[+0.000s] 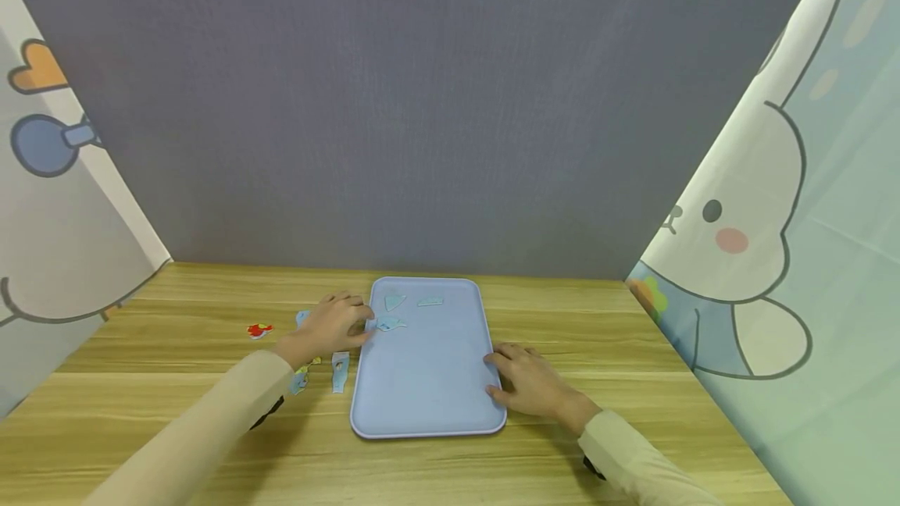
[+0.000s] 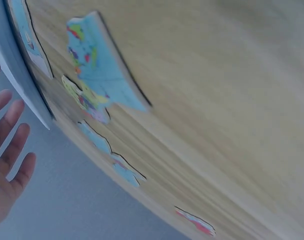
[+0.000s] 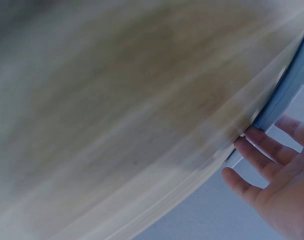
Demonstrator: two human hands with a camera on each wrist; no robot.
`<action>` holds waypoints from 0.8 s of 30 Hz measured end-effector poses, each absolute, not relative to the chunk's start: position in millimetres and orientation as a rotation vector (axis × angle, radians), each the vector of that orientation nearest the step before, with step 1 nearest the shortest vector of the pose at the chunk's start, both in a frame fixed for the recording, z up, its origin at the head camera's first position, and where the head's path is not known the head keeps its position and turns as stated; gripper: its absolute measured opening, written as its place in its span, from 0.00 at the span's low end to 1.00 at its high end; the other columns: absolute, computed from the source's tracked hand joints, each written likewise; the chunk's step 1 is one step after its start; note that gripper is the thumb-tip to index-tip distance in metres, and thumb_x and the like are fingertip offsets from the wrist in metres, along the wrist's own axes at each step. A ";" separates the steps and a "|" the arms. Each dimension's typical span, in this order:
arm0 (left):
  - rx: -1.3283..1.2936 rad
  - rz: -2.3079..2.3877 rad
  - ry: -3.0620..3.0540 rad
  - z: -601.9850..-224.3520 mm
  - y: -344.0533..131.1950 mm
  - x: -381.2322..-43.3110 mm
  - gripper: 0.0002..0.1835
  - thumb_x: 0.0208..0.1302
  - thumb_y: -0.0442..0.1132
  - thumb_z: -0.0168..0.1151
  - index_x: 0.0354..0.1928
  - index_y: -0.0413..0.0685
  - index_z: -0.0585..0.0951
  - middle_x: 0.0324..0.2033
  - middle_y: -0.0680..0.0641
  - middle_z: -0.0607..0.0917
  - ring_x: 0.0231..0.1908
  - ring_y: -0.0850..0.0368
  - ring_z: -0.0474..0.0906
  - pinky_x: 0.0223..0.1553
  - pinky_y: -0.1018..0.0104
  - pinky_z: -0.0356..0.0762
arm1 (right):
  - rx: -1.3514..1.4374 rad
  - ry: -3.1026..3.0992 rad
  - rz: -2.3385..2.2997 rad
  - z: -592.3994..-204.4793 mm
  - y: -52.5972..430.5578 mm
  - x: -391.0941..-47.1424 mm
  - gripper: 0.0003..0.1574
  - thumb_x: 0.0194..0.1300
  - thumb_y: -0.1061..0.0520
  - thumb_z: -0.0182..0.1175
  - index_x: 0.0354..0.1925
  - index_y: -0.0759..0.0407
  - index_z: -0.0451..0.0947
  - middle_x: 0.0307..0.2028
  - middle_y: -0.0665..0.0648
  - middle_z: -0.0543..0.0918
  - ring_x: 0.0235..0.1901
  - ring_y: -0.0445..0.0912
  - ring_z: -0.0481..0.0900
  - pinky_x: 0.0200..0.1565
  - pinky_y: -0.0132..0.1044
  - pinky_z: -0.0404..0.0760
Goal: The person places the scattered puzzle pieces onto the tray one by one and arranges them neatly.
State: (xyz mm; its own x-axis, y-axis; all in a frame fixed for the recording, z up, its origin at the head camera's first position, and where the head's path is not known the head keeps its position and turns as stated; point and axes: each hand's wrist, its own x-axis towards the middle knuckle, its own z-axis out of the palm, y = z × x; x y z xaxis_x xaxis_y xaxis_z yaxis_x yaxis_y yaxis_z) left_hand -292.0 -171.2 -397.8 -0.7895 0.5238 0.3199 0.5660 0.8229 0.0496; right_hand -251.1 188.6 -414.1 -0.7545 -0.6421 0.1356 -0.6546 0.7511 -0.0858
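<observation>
A pale blue tray (image 1: 429,389) lies on the wooden table with three flat light-blue puzzle pieces in its far left part. Over its left rim, my left hand (image 1: 333,324) has thumb and fingers apart, close beside the nearest of these, a wavy-edged piece (image 1: 390,324). Behind that are a triangular piece (image 1: 394,301) and a thin strip-like piece (image 1: 430,301). In the left wrist view the fingers (image 2: 12,117) are spread and nothing shows between them. My right hand (image 1: 529,383) rests at the tray's right rim, its fingers loosely extended against the edge.
Left of the tray lie more pieces: a narrow blue one (image 1: 341,372), a blue and yellow one (image 1: 298,381), a blue one (image 1: 302,317) partly behind the left hand, and a red one (image 1: 259,330) farther left. A grey partition (image 1: 394,115) stands along the table's back edge.
</observation>
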 end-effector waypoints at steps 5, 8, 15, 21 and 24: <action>-0.854 -0.211 -2.711 -395.0 -177.6 -284.4 0.13 0.52 0.44 0.66 0.40 0.48 0.82 0.39 0.47 0.83 0.44 0.44 0.77 0.46 0.42 0.73 | 1.057 -2.849 0.195 -415.3 189.2 -251.6 0.30 0.60 0.44 0.57 0.55 0.59 0.72 0.56 0.62 0.73 0.57 0.56 0.70 0.54 0.58 0.69; -0.861 -0.202 -2.723 -393.3 -181.2 -278.9 0.15 0.51 0.45 0.67 0.41 0.47 0.82 0.41 0.45 0.83 0.46 0.40 0.76 0.46 0.40 0.72 | 1.055 -2.853 0.202 -415.2 189.3 -251.6 0.30 0.60 0.44 0.56 0.55 0.59 0.72 0.56 0.62 0.73 0.57 0.57 0.69 0.55 0.58 0.69; -0.929 -0.221 -2.731 -395.8 -189.5 -269.2 0.17 0.51 0.44 0.67 0.44 0.48 0.81 0.41 0.46 0.83 0.48 0.41 0.76 0.51 0.39 0.70 | 1.054 -2.863 0.189 -415.4 190.0 -251.3 0.30 0.60 0.43 0.56 0.55 0.59 0.71 0.57 0.62 0.72 0.58 0.57 0.69 0.55 0.58 0.69; -0.994 -0.291 -2.752 -398.2 -195.5 -264.2 0.15 0.52 0.40 0.65 0.44 0.50 0.82 0.44 0.47 0.83 0.49 0.42 0.76 0.54 0.38 0.66 | 1.056 -2.853 0.183 -415.7 190.0 -251.9 0.30 0.60 0.43 0.56 0.55 0.58 0.72 0.56 0.62 0.73 0.58 0.56 0.70 0.55 0.58 0.69; -1.030 -0.328 -2.753 -399.4 -198.8 -262.6 0.13 0.53 0.39 0.64 0.43 0.51 0.82 0.42 0.50 0.84 0.46 0.46 0.76 0.52 0.41 0.68 | 1.058 -2.845 0.182 -415.9 189.4 -252.3 0.29 0.60 0.43 0.56 0.54 0.58 0.72 0.56 0.62 0.73 0.57 0.56 0.70 0.54 0.58 0.69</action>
